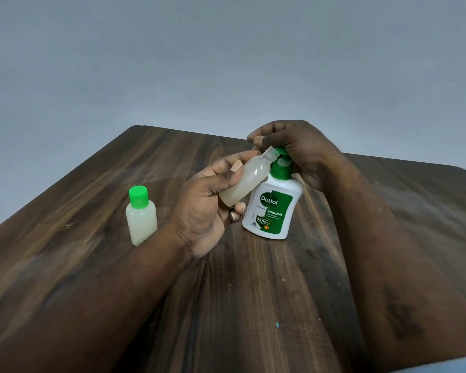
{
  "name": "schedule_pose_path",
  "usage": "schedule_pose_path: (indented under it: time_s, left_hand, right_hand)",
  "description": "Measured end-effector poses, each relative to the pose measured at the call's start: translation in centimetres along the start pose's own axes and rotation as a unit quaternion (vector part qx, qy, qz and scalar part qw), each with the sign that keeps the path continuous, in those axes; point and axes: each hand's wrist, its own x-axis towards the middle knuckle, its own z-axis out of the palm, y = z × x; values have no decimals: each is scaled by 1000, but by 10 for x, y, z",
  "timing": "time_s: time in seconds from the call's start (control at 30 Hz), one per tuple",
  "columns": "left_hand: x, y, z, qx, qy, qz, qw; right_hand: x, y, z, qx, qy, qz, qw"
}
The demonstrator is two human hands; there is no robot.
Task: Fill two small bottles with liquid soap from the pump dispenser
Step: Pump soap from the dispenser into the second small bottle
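Now I see left hand [207, 205] gripping uncapped bottle [246, 179], tilted, mouth at pump dispenser [273, 208] nozzle | right hand [293, 146] curled over the pump head | capped bottle [141, 216] upright on tabletop [253, 292], far left.

Dark wooden table [253, 292]: capped small bottle [141, 215], pump dispenser [273, 208] standing.

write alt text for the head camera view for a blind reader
A person's left hand holds a small uncapped bottle, tilted, its mouth at the nozzle of a white and green pump dispenser, while the right hand curls over the pump head. A green-capped bottle stands upright further left on the dark wooden table.
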Motion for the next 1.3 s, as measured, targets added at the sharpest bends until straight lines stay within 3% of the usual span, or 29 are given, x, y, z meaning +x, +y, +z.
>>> schedule_pose_path:
  time_s: [1.3]
  left_hand:
    - [0, -1, 1, 5, 12, -2, 1000]
  right_hand:
    - [-4, 0, 4, 7, 3, -1, 1000]
